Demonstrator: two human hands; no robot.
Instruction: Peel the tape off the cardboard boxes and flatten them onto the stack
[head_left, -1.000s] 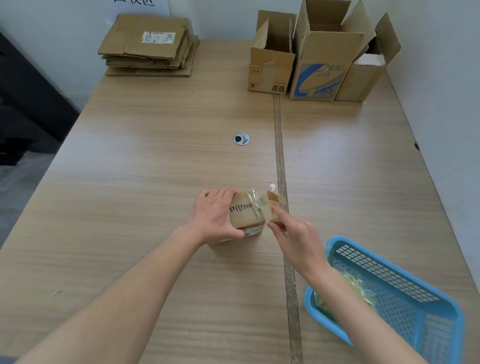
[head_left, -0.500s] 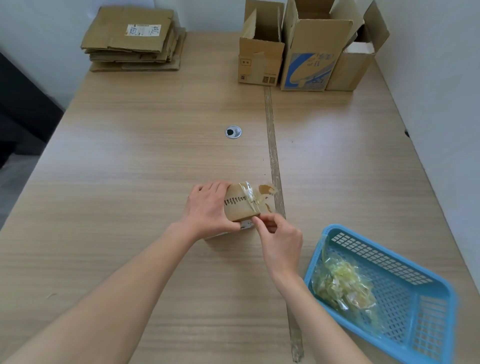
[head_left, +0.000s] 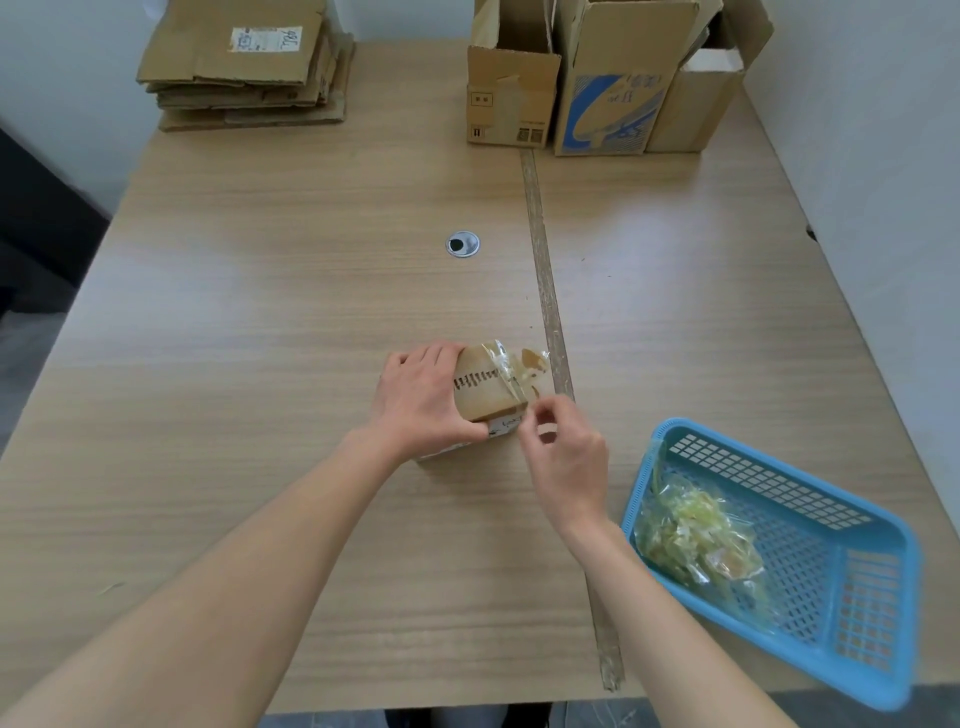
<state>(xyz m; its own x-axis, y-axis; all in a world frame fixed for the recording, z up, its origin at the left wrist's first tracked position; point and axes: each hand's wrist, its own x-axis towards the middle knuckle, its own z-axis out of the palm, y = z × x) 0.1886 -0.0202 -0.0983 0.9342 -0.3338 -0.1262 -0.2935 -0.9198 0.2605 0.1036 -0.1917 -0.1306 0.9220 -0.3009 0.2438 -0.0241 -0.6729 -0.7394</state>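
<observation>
A small brown cardboard box (head_left: 485, 392) with clear tape (head_left: 506, 371) across its top stands in the middle of the table. My left hand (head_left: 423, 400) grips the box from its left side, thumb on the near face. My right hand (head_left: 563, 454) is at the box's near right corner, where thumb and forefinger pinch the tape's end. A stack of flattened cardboard (head_left: 244, 67) lies at the far left corner.
Three open cardboard boxes (head_left: 608, 88) stand at the far edge, right of centre. A blue plastic basket (head_left: 852, 582) holding crumpled peeled tape (head_left: 696, 535) sits at the near right. A taped seam (head_left: 550, 322) runs down the table; a cable grommet (head_left: 462, 244) lies mid-table.
My right hand has slid from the box's top right down to its near right corner, and now pinches tape there. The left hand keeps its hold. The view has tilted down.
</observation>
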